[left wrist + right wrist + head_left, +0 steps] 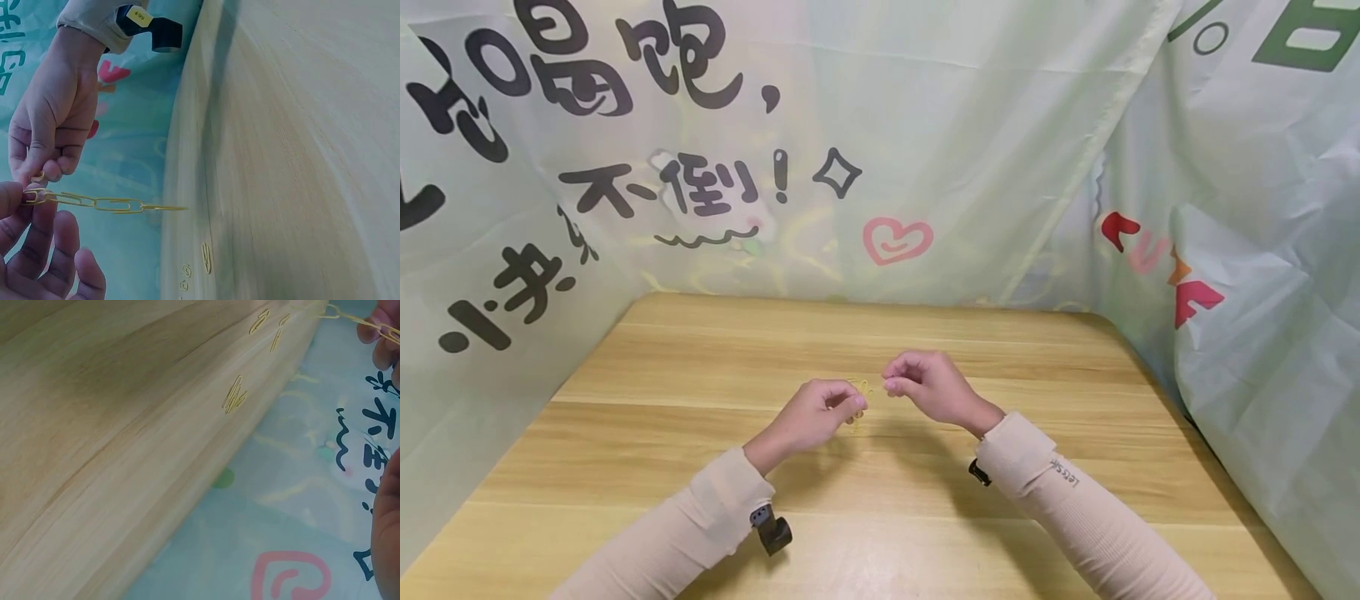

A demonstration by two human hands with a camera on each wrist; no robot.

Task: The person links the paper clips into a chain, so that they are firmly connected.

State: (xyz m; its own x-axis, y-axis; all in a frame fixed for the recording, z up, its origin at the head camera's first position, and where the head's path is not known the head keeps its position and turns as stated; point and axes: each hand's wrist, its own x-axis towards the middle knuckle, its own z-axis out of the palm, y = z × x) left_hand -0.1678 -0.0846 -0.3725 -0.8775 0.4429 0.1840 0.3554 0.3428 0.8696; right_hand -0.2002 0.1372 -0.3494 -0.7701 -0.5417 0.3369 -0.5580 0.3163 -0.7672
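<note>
My left hand (818, 410) pinches one end of a chain of linked yellow paper clips (119, 204) between thumb and forefinger. In the left wrist view the chain stretches away from the fingertips of that hand (44, 250). My right hand (936, 387) is close by on the right, thumb and forefinger together. A single yellow paper clip (39, 177) shows at its fingertips in the left wrist view, mostly covered by the fingers. Whether this clip touches the chain I cannot tell. Only an edge of the right hand (389, 531) appears in the right wrist view.
Several loose yellow paper clips (234, 397) lie on the wooden table (625, 467) near its far edge. Printed cloth curtains (962, 150) enclose the table at the back and both sides. A small black camera (771, 529) hangs below the left sleeve.
</note>
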